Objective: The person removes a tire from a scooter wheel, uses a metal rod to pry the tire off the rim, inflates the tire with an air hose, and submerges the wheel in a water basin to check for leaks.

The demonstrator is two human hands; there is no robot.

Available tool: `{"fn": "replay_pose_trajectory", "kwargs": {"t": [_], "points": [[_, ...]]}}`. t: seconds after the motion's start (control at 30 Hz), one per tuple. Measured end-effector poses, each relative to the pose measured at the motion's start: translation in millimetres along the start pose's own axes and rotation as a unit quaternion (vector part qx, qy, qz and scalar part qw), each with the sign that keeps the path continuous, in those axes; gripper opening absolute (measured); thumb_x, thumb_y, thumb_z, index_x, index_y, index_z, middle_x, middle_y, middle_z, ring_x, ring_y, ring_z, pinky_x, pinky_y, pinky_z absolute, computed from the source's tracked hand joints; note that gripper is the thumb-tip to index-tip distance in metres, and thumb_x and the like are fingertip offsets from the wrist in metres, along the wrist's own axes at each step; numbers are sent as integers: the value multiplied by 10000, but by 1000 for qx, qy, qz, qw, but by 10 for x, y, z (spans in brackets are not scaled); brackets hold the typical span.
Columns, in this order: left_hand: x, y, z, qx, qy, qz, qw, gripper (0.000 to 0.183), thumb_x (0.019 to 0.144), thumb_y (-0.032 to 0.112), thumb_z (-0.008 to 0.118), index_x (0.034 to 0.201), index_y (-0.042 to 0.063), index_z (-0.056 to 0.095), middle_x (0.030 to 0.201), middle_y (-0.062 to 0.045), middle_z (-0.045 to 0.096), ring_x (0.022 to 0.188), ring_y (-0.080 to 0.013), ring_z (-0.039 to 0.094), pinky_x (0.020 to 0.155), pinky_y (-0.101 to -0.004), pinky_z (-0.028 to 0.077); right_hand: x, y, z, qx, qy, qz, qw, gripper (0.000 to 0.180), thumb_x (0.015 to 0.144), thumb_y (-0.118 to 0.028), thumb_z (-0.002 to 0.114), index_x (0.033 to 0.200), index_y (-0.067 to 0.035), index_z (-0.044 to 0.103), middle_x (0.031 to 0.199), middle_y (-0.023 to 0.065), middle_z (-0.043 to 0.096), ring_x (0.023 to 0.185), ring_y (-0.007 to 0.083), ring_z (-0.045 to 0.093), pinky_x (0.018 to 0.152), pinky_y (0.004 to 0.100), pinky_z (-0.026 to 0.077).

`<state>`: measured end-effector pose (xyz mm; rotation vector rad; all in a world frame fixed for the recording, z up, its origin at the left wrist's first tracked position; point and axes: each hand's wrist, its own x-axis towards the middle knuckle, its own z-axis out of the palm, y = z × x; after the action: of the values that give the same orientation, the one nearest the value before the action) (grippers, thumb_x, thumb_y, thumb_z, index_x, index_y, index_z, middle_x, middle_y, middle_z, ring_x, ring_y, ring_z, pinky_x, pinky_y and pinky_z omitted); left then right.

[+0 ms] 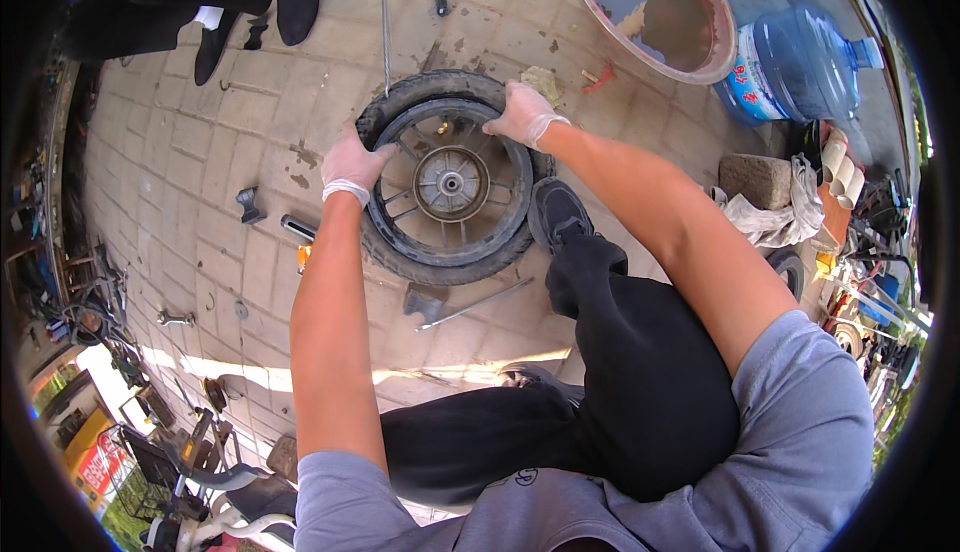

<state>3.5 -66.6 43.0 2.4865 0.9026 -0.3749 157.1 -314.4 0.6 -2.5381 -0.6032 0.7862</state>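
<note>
A motorcycle wheel lies flat on the paving, its black rubber tyre (442, 274) around a dark spoked rim (523, 199) with a metal hub (451, 183) at the centre. A brass-coloured valve stem (442, 128) shows near the rim's far side. Thin translucent gloves cover both hands. My left hand (351, 163) grips the tyre on its left side, thumb over the rim. On the upper right, my right hand (523, 112) holds the tyre in the same way. My right shoe (559, 210) touches or nearly touches the tyre's right side.
A long metal bar (386, 38) lies beyond the tyre, another rod (476, 304) on its near side. Grey blocks (249, 205) and an open-end wrench (175, 318) lie leftward. A water-filled basin (726, 56), plastic water jug (806, 64) and stone block (754, 180) stand right. Another person's shoe (298, 11) is upper left.
</note>
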Motion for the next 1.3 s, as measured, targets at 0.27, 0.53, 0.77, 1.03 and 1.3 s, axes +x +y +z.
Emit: {"fn": "replay_pose_trajectory", "kwargs": {"t": [0.27, 0.53, 0.77, 1.03, 1.3], "points": [[-1304, -329, -364, -94, 181, -21, 979, 799, 697, 391, 812, 1321, 13, 486, 1193, -242, 597, 1098, -389, 605, 899, -462, 508, -826, -767, -200, -70, 141, -164, 974, 853, 707, -367, 824, 1342, 43, 428, 1221, 267, 540, 1180, 423, 499, 986, 475, 448], [-2522, -449, -861, -94, 345, 80, 931, 965, 628, 329, 869, 1417, 52, 389, 1215, -204, 523, 1098, -395, 532, 937, -461, 475, -1194, -1152, -626, -23, 261, -416, 871, 905, 672, -97, 823, 1435, 4, 347, 1334, 262, 445, 1230, 446, 441, 1056, 493, 369], [-2392, -395, -863, -82, 255, 47, 962, 895, 663, 560, 784, 1309, 17, 489, 1162, -188, 577, 1093, -369, 562, 962, -445, 441, -995, -1049, -382, 31, 111, -459, 881, 982, 650, -91, 810, 1473, -6, 280, 1386, 262, 380, 1254, 453, 409, 1069, 516, 337], [-2384, -428, -1060, -113, 193, 70, 972, 725, 624, 472, 808, 1187, 73, 585, 1103, -129, 620, 1067, -313, 591, 922, -417, 469, -755, -1279, -820, -17, -106, -467, 878, 955, 458, -210, 853, 1307, -8, 466, 1229, 217, 491, 1141, 402, 492, 998, 465, 405], [-2596, -748, -1149, -176, 199, 62, 962, 647, 598, 422, 855, 1080, 58, 626, 1020, -131, 634, 999, -329, 614, 882, -427, 496, -1361, -2035, -930, -113, -62, -528, 840, 650, 562, -203, 836, 1131, -13, 586, 1010, 206, 600, 975, 418, 574, 841, 462, 477]]}}
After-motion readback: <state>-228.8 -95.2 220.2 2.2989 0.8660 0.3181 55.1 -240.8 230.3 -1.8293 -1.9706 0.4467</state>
